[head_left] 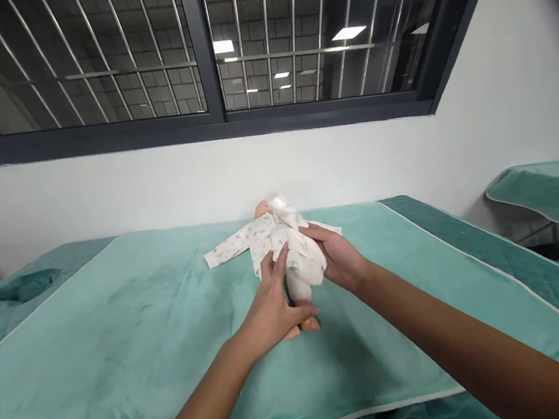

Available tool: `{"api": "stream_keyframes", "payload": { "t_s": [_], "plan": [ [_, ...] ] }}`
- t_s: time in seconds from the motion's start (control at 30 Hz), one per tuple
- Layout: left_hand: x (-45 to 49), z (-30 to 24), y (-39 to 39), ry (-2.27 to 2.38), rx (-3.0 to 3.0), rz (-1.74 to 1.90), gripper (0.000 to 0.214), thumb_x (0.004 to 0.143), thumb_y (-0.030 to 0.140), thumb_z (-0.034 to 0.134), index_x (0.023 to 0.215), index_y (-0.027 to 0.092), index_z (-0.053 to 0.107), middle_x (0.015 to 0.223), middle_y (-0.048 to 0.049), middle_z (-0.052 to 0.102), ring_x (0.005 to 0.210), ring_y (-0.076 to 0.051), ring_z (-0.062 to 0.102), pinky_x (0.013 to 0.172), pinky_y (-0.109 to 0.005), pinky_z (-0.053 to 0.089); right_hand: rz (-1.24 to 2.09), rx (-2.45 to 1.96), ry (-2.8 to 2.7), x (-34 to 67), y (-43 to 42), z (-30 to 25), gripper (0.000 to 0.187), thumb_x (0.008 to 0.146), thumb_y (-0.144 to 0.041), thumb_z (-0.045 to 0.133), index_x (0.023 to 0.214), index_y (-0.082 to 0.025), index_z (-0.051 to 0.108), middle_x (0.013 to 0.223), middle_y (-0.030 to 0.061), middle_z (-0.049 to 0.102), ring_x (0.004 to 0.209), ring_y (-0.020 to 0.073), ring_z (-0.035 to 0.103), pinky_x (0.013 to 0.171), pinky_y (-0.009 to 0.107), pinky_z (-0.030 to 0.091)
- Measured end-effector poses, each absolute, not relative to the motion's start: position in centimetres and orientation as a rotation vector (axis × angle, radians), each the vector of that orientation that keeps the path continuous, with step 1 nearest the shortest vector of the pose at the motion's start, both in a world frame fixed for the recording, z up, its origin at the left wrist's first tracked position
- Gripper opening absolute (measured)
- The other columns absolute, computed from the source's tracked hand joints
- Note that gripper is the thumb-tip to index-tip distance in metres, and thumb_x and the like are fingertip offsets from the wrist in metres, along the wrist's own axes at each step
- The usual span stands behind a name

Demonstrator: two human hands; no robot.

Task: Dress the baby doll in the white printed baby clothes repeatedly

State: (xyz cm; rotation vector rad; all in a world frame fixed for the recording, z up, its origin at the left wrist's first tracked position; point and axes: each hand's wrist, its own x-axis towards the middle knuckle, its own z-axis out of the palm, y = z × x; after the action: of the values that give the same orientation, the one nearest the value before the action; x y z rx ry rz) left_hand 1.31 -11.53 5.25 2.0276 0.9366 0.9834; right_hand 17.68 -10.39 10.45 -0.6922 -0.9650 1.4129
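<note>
A baby doll (261, 209) lies on its back, its head toward the wall and its bare feet (310, 324) toward me. It wears a white long-sleeved top (261, 234) with a small print, one sleeve spread to the left. Over its front is a bunched white garment (307, 263), which hides much of its body and face. My right hand (338, 254) grips this garment from the right, thumb on top. My left hand (275, 305) is at the doll's legs, fingers against the garment's left side and thumb stretched apart near the feet.
A light green plush cover (147, 327) with pale piping lies under the doll, over a darker green layer (440, 233). Behind stands a white wall (183, 186) below a dark-framed barred window (216, 118). Another green-covered surface (545, 194) is at the right.
</note>
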Motion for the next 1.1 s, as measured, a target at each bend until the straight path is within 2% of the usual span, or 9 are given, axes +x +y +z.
{"api": "stream_keyframes", "payload": {
  "t_s": [0.13,0.23,0.43,0.53,0.67,0.77,0.9,1.0,1.1],
  "plan": [
    [-0.3,6.1,-10.7,1.065,1.995,1.237,0.058,0.084,0.03,0.06,0.14,0.037,0.045,0.138,-0.0055,0.039,0.125,-0.025,0.046,0.097,-0.034,0.045,1.478,-0.74,-1.016,16.6,-10.7,10.6,0.047,0.083,-0.034,0.067,0.127,-0.023,0.054,0.114,0.0058,0.069,0.1,0.023,0.067,0.082,0.036,0.057],
    [-1.7,8.1,-9.5,1.133,1.945,1.458,0.028,0.091,0.028,0.048,0.112,0.027,0.067,0.113,-0.0049,0.056,0.109,-0.02,0.054,0.088,-0.028,0.046,1.436,-0.922,-1.233,16.9,-11.1,10.5,0.056,0.084,-0.047,0.065,0.134,-0.026,0.05,0.119,0.0074,0.065,0.101,0.0235,0.065,0.082,0.039,0.056],
    [-2.2,13.2,-9.4,1.175,1.735,1.552,0.026,0.092,0.039,0.049,0.082,0.02,0.063,0.073,0.002,0.057,0.069,-0.014,0.05,0.06,-0.023,0.039,0.773,-0.956,-1.845,15.6,-13.1,12.6,0.063,0.075,-0.042,0.075,0.133,-0.033,0.052,0.13,0.0049,0.057,0.111,0.0252,0.056,0.088,0.036,0.048],
    [-1.8,15.0,-9.9,1.116,1.756,1.524,0.032,0.09,0.046,0.053,0.074,0.019,0.057,0.065,0.0035,0.05,0.059,-0.011,0.042,0.054,-0.022,0.034,0.54,-1.026,-1.915,14.5,-13.7,14.1,0.036,0.083,-0.037,0.066,0.117,-0.029,0.061,0.112,0.0036,0.065,0.097,0.0233,0.059,0.08,0.034,0.046],
    [-2.8,17.1,-9.2,1.141,1.846,1.541,0.039,0.089,0.052,0.053,0.069,0.018,0.055,0.061,0.0032,0.047,0.057,-0.011,0.041,0.054,-0.023,0.034,0.468,-1.059,-1.722,14.7,-11.9,16.4,0.016,0.088,-0.035,0.056,0.091,-0.022,0.065,0.081,0.0002,0.065,0.081,0.0194,0.059,0.076,0.031,0.045],
    [-3.6,18.0,-8.5,1.31,1.962,1.69,0.029,0.086,0.046,0.06,0.079,0.018,0.059,0.074,0.0012,0.055,0.07,-0.014,0.049,0.063,-0.024,0.038,0.794,-1.01,-1.493,15.2,-9.6,18.5,0.011,0.082,-0.025,0.057,0.088,-0.018,0.064,0.074,0.0,0.062,0.071,0.0167,0.059,0.067,0.029,0.047],
    [-2.6,17.1,-9.6,1.222,2.113,1.673,0.023,0.086,0.039,0.061,0.099,0.02,0.061,0.1,-0.0025,0.06,0.094,-0.019,0.056,0.078,-0.028,0.043,1.25,-0.781,-1.174,14.5,-8.2,20.4,0.027,0.075,-0.01,0.053,0.1,-0.014,0.061,0.079,0.0029,0.063,0.073,0.0156,0.062,0.069,0.03,0.052],
    [-0.9,15.4,-11.2,1.025,2.032,1.343,0.032,0.085,0.043,0.061,0.11,0.023,0.062,0.103,-0.0034,0.064,0.093,-0.022,0.059,0.079,-0.031,0.046,1.24,-0.681,-1.129,13.6,-8.8,20.4,0.047,0.074,-0.008,0.052,0.12,-0.018,0.057,0.083,0.0004,0.062,0.074,0.0133,0.062,0.074,0.031,0.054],
    [-0.5,14.3,-11.8,0.979,1.993,1.275,0.037,0.077,0.039,0.07,0.111,0.025,0.065,0.113,-0.0046,0.064,0.105,-0.028,0.057,0.088,-0.036,0.045,1.171,-0.619,-1.258,13.5,-9.8,19.6,0.043,0.078,-0.012,0.052,0.119,-0.022,0.061,0.088,0.0001,0.063,0.079,0.0133,0.061,0.081,0.033,0.053]
  ]
}}
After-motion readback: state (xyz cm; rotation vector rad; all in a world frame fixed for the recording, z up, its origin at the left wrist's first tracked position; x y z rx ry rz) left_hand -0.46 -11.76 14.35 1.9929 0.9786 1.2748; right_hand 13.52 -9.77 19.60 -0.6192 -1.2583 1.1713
